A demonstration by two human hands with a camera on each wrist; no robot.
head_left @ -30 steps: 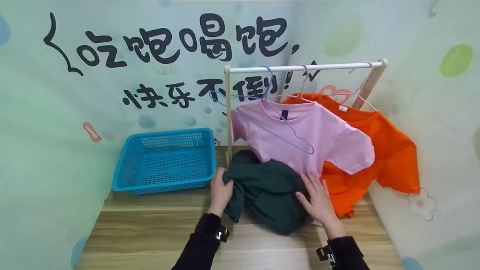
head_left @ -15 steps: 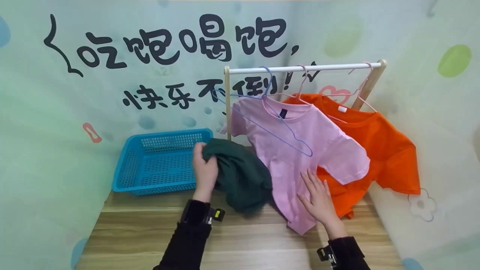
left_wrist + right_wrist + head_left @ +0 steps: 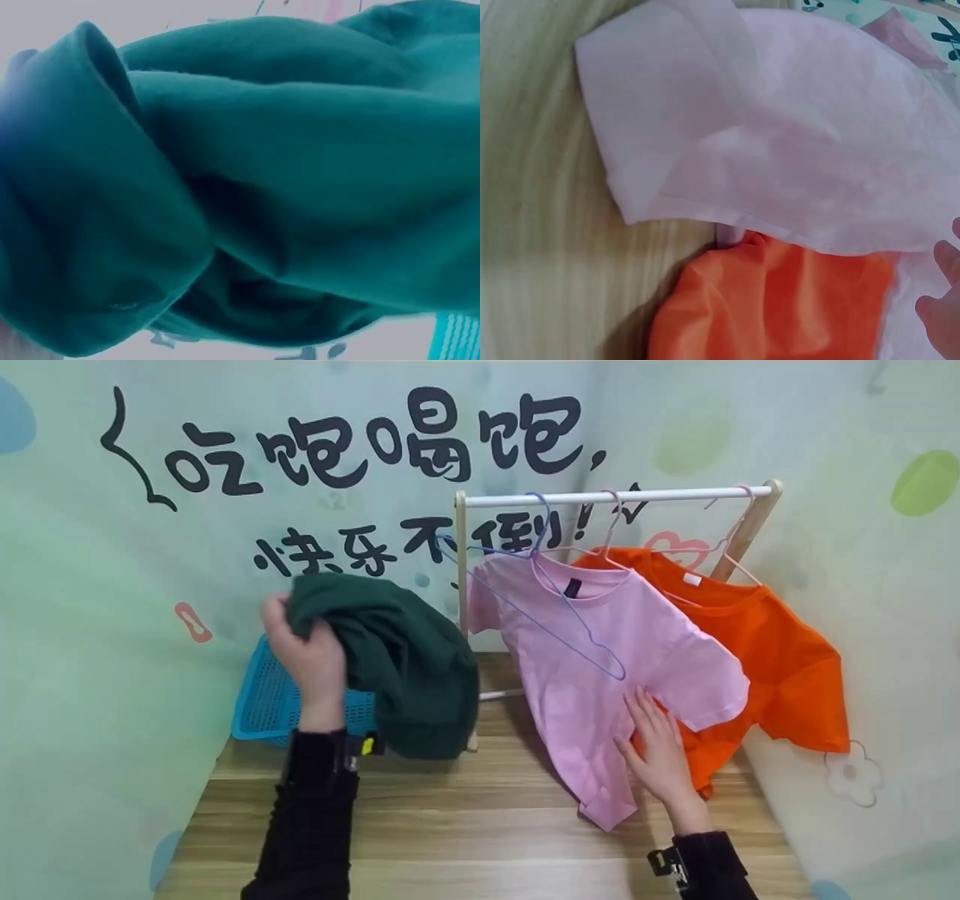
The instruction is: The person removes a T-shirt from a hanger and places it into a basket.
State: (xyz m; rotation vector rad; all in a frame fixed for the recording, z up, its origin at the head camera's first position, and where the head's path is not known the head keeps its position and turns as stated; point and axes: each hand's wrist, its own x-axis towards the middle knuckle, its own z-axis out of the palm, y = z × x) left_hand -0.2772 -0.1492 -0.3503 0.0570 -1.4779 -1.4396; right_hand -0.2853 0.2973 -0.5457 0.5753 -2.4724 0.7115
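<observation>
My left hand (image 3: 311, 664) grips a bunched dark green garment (image 3: 409, 667) by its left end, raised in front of the basket with the rest drooping to the right. Its folds (image 3: 322, 157) fill most of the left wrist view. A pink T-shirt (image 3: 555, 690) hangs from the rack, its lower end reaching down over the table. My right hand (image 3: 660, 754) lies at that shirt's right side, fingers spread and nearly straight. Behind the pink shirt hangs an orange T-shirt (image 3: 795, 682). In the right wrist view, fingertips (image 3: 949, 262) show at the right edge.
A blue plastic basket (image 3: 251, 709) stands at the left, partly covered by the green garment. The rack's white rail (image 3: 667, 496) carries pink hangers and a blue hanger (image 3: 544, 607), which slants before the pink shirt. Printed cloth walls enclose the wooden table (image 3: 450, 825).
My left hand has lifted the green garment from in front of the pink shirt and carried it left and up before the basket. The pink shirt's lower part is uncovered. My right hand stays nearly still.
</observation>
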